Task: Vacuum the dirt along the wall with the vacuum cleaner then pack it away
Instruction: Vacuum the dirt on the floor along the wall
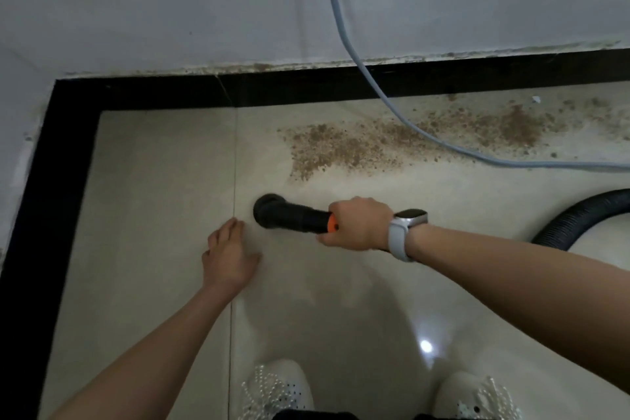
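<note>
Two hands low over the tiles, dirt waiting by the wall

Nearest me I see two white shoes (pixel 278 389) at the bottom edge, standing on the pale glossy floor (pixel 341 300), with a bright light reflection between them and the arms. My left hand (pixel 229 254) hovers over a tile joint with its fingers straight and relaxed, holding nothing; I cannot tell whether it touches the floor. Just beside it, my right hand (pixel 358 223) is curled round the vacuum nozzle (pixel 289 213), a black tube with an orange band at the grip and a round end facing the floor. A white smartwatch (pixel 405 228) sits on that wrist, its screen unreadable. The black ribbed hose (pixel 579 215) curves off to the right edge. Farther on, the dirt (pixel 392 143), a brown crumbly spread, lies along the black skirting (pixel 306 85), well apart from the nozzle. A grey cable (pixel 361 61) hangs down the wall (pixel 170 10) and trails across the dirt. No container or legible writing is in view.
</note>
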`<state>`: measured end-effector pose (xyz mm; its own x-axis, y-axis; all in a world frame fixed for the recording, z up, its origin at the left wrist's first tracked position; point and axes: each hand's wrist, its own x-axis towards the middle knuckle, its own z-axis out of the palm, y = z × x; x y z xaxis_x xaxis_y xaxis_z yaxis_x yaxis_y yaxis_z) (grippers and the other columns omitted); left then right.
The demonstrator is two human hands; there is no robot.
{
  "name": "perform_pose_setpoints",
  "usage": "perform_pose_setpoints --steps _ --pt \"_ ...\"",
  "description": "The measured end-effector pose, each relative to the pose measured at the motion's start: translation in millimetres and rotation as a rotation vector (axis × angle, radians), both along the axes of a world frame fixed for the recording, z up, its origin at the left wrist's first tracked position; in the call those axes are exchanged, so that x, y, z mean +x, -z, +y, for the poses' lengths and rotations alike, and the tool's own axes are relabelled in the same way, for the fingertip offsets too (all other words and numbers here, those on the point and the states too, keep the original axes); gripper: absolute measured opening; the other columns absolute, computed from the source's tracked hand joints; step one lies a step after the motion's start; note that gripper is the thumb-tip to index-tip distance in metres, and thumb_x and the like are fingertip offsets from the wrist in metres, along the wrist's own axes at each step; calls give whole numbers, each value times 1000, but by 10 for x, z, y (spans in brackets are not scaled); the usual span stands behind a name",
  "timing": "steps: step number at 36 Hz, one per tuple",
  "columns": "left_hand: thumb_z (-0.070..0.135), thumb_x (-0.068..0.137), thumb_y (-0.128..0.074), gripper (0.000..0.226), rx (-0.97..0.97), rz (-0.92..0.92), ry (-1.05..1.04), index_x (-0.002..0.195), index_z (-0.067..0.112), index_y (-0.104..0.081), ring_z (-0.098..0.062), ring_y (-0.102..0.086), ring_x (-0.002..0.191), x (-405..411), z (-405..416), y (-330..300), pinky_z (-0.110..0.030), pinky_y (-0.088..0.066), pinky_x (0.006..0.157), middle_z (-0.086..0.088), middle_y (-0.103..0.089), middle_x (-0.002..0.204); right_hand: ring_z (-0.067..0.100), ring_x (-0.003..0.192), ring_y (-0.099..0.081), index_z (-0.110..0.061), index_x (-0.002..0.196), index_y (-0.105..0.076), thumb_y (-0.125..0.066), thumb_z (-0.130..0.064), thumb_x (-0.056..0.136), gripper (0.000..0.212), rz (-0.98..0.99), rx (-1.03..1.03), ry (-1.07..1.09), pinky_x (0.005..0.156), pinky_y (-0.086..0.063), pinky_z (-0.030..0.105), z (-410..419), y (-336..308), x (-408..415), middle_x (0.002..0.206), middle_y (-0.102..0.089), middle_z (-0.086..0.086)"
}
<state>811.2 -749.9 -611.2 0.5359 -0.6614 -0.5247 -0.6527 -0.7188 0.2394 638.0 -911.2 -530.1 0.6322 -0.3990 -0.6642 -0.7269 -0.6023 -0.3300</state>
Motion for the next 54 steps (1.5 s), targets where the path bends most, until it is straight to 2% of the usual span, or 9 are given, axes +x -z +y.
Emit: perform_pose_setpoints --steps 9,16,18,22,24,34,42,47,54 --pt "34 92 -58 66 -12 -5 23 148 15 -30 -27 -19 141 25 -3 5 -40 -29 109 -3 -19 157 17 64 -49 -20 98 -48 -53 -49 91 29 38 -138 -10 51 -36 25 2 -66 -119 69 -42 -6" --pt "22 95 -55 42 -277 50 -251 133 4 -51 -34 -37 130 -105 -194 -44 -39 -32 108 -17 -40 142 11 56 -45 -21 95 -45 -53 -49 92 29 41 -107 54 47 -34 24 -134 -63 -14 70 -45 -5" --pt "25 96 -54 38 -353 217 -409 127 3 -56 -31 -52 118 -178 -322 -100 -37 -40 104 -17 -52 132 10 56 -44 -20 95 -44 -53 -48 93 29 30 -132 96 46 -32 24 -158 -51 45 69 -44 -5" --pt "41 100 -44 35 -343 916 -878 113 10 -54 -23 -64 93 -430 -658 -380 -32 -52 75 -10 -66 104 12 56 -44 -18 100 -47 -52 -48 92 32 -1 -147 137 47 -34 25 -23 2 60 69 -41 -5" --pt "39 100 -44 33 -345 1065 -971 111 8 -50 -24 -66 89 -545 -787 -446 -32 -52 69 -13 -65 102 15 58 -46 -14 107 -50 -52 -49 92 38 -15 -132 135 50 -37 27 72 46 28 70 -41 -5" --pt "29 102 -43 28 -510 957 -1129 117 5 -43 -31 -60 97 -576 -853 -411 -42 -49 78 -16 -57 108 22 73 -52 -15 116 -42 -61 -40 91 40 -109 108 156 63 -40 32 158 10 -623 98 -62 10" --pt "33 102 -42 45 -443 960 -1159 135 2 -39 -32 -59 100 -813 -987 -419 -42 -50 78 -17 -55 115 26 71 -51 -19 103 -39 -48 -54 94 37 -116 -62 104 59 -32 32 159 -69 -1005 88 -59 6" --pt "33 99 -49 50 -398 993 -1137 136 1 -37 -32 -61 97 -1128 -1087 -430 -41 -52 63 -24 -56 126 22 68 -47 -22 96 -33 -48 -53 94 35 -153 -20 189 60 -35 33 261 -44 -1075 78 -48 -2" --pt "36 102 -41 52 -405 943 -1165 138 0 -32 -32 -60 106 -1324 -1111 -407 -44 -52 74 -21 -56 125 23 72 -54 -22 96 -39 -56 -51 90 34 -139 49 248 57 -34 30 144 -34 -1254 72 -47 -7"
